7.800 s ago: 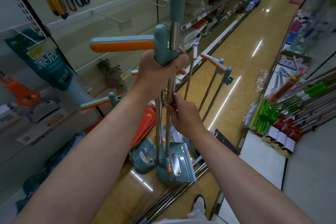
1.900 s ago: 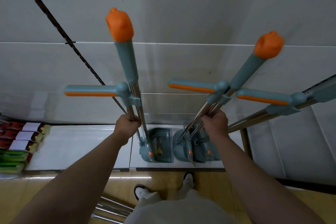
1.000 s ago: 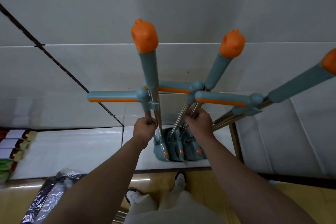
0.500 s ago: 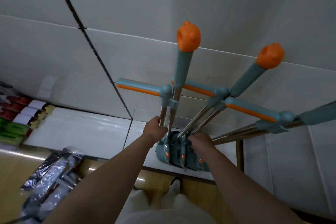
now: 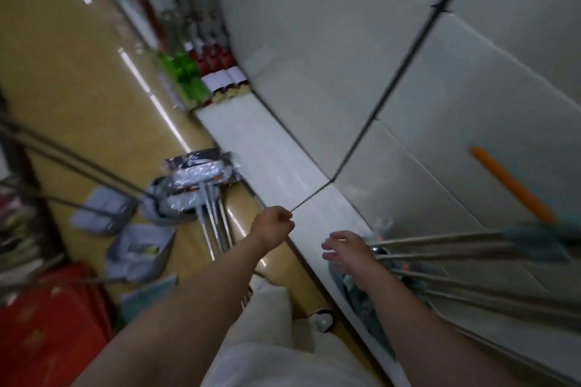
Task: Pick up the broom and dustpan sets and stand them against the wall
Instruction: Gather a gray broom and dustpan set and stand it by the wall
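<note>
Several teal broom and dustpan sets with steel poles and orange grips lean against the white wall at the right, their bases on the low white ledge. My right hand hovers just left of their poles with fingers spread, holding nothing. My left hand is a loose fist over the ledge's edge, empty. More grey-blue dustpans with poles lie on the yellow floor at the left. The picture is motion-blurred.
A plastic-wrapped bundle with steel poles lies on the floor beside the ledge. Red packaging fills the lower left. Green and red goods line the ledge further along the aisle. My shoe stands by the ledge.
Both hands have let go of the broom poles, which now lean against the wall. The view has swung left toward the floor and the sets lying there.
</note>
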Demonstrator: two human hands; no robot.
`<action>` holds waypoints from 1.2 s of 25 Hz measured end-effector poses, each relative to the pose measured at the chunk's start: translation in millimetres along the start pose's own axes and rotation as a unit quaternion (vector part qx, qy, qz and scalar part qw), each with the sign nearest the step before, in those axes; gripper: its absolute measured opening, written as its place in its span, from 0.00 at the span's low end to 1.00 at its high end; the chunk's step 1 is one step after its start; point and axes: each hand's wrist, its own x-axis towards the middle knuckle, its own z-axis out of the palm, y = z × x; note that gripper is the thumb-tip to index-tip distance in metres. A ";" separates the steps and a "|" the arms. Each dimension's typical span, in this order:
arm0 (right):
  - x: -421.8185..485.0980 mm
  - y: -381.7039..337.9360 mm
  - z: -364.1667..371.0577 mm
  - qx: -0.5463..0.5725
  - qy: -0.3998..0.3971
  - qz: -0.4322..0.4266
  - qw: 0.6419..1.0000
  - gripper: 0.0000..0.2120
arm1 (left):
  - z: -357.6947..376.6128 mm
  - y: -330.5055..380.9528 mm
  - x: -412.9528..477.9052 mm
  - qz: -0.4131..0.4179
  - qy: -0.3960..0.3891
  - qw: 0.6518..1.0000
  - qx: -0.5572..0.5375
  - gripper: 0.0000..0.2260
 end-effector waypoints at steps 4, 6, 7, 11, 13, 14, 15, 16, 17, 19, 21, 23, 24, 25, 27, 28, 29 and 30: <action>25.1 -38.2 73.4 -0.063 -0.041 0.000 0.997 0.18 | -64.6 -58.9 7.6 -0.068 0.101 0.988 -0.091 0.05; 36.7 -59.2 109.5 -0.103 -0.066 -0.008 0.992 0.18 | -92.6 -81.2 11.2 -0.097 0.125 0.979 -0.132 0.08; 44.1 -69.7 129.0 -0.120 -0.075 -0.009 0.990 0.17 | -106.4 -95.0 15.5 -0.111 0.136 0.974 -0.145 0.08; 80.2 -96.6 186.4 -0.171 -0.109 -0.016 0.979 0.18 | -140.4 -141.2 27.4 -0.157 0.166 0.954 -0.195 0.05; 106.6 -101.1 210.2 -0.192 -0.114 -0.012 0.975 0.18 | -149.7 -162.9 35.6 -0.185 0.183 0.942 -0.213 0.04; 125.4 -98.9 224.8 -0.208 -0.119 -0.006 0.971 0.18 | -153.2 -176.9 43.6 -0.198 0.192 0.934 -0.225 0.04; 142.0 -95.9 235.8 -0.222 -0.122 0.000 0.967 0.18 | -154.7 -189.4 51.5 -0.209 0.196 0.929 -0.236 0.04; 162.1 -91.7 249.4 -0.238 -0.125 0.006 0.963 0.19 | -155.3 -204.2 64.0 -0.220 0.202 0.922 -0.246 0.05; 182.2 -86.4 262.8 -0.255 -0.130 0.011 0.958 0.19 | -154.8 -218.8 78.2 -0.227 0.209 0.917 -0.252 0.05; 224.0 -72.4 287.5 -0.289 -0.143 0.017 0.946 0.19 | -150.6 -247.1 109.0 -0.237 0.219 0.908 -0.268 0.06; 251.5 -64.5 304.7 -0.330 -0.148 -0.003 0.932 0.17 | -146.0 -267.2 132.0 -0.244 0.232 0.898 -0.282 0.05; 290.6 -49.6 318.9 -0.379 -0.167 -0.033 0.910 0.16 | -133.4 -296.3 165.9 -0.249 0.247 0.892 -0.285 0.04; 311.8 -42.9 325.0 -0.402 -0.180 -0.053 0.896 0.16 | -126.7 -311.7 183.3 -0.255 0.256 0.888 -0.283 0.05; 326.8 -37.4 328.9 -0.427 -0.193 -0.067 0.881 0.16 | -119.3 -323.4 195.9 -0.263 0.260 0.885 -0.283 0.06; 361.6 -21.2 335.0 -0.468 -0.217 -0.092 0.852 0.16 | -99.5 -347.8 222.7 -0.273 0.266 0.876 -0.296 0.06; 369.2 -19.3 335.9 -0.480 -0.221 -0.100 0.843 0.16 | -93.7 -353.1 229.2 -0.279 0.269 0.870 -0.304 0.06; 380.2 -14.4 338.6 -0.485 -0.223 -0.103 0.840 0.16 | -84.2 -363.3 240.4 -0.285 0.269 0.867 -0.308 0.06; 394.5 -5.8 342.0 -0.492 -0.223 -0.105 0.835 0.16 | -72.9 -375.7 253.2 -0.289 0.265 0.867 -0.308 0.06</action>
